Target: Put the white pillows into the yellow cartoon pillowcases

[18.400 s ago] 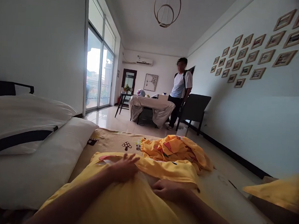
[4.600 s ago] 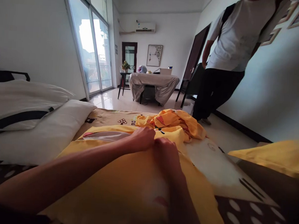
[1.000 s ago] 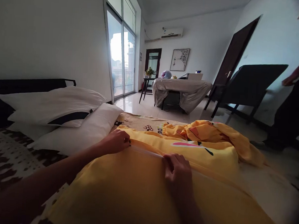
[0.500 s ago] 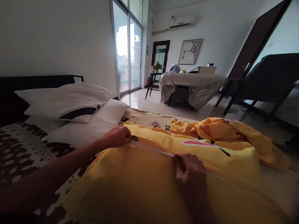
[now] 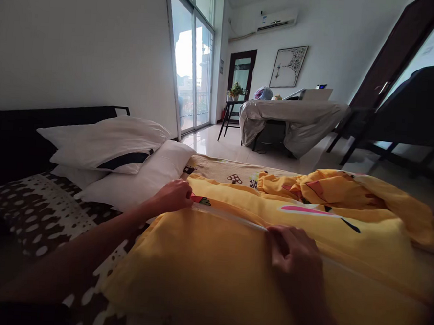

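A yellow quilt cover [image 5: 211,260] with a pink and black print lies spread over the bed. A pale zipper strip [image 5: 232,216] runs across it from left to right. My left hand [image 5: 176,195] is closed on the cover's edge at the strip's left end, beside a small red and green print. Farther right, my right hand [image 5: 292,248] pinches the same strip, its fingers curled and their tips partly hidden. Between the two hands the strip is stretched nearly straight.
White pillows [image 5: 129,162] are piled at the left by the dark headboard [image 5: 50,118]. A bunched yellow cloth [image 5: 333,187] lies at the bed's far side. Beyond stand a covered table [image 5: 296,121] and a dark chair [image 5: 419,106].
The view has shifted, so the room and bed sit differently in the frame. Both hands keep their hold on the cover, with little visible change between them.
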`<control>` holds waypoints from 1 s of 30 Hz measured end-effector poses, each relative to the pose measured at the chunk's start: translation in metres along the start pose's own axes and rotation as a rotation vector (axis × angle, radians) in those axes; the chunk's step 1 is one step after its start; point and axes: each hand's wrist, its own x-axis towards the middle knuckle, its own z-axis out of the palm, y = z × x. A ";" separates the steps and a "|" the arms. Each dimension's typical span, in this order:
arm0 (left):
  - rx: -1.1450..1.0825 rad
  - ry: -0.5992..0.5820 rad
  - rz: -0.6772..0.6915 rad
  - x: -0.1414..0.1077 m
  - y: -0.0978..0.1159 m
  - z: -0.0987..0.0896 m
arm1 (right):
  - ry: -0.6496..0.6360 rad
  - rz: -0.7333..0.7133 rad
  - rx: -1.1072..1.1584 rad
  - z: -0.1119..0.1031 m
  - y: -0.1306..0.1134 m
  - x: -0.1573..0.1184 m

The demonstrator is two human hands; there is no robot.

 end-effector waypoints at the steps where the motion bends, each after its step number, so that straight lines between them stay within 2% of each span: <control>1: 0.005 -0.012 -0.001 0.000 -0.001 0.000 | 0.002 0.000 0.000 0.000 0.000 0.000; 8: 0.062 -0.084 -0.031 0.004 -0.010 0.000 | -0.011 0.003 -0.002 0.002 0.001 0.000; 13: 0.152 -0.056 -0.039 0.003 -0.003 0.004 | -0.016 0.000 -0.008 0.001 -0.002 0.000; 19: 0.215 -0.128 -0.088 0.009 -0.001 0.000 | -0.020 -0.070 -0.033 0.002 -0.002 0.000; 22: 0.164 -0.018 0.034 0.006 -0.002 0.008 | -0.044 -0.077 -0.064 0.002 0.000 0.001; 25: 0.069 0.116 0.158 0.000 -0.002 0.024 | -0.075 -0.047 -0.095 0.005 0.003 0.000; 27: 0.021 0.132 0.191 0.000 -0.004 0.035 | -0.101 -0.015 -0.097 0.009 0.005 -0.003; 30: -0.070 0.098 0.168 0.002 -0.012 0.045 | -0.162 0.060 -0.060 0.018 0.011 -0.008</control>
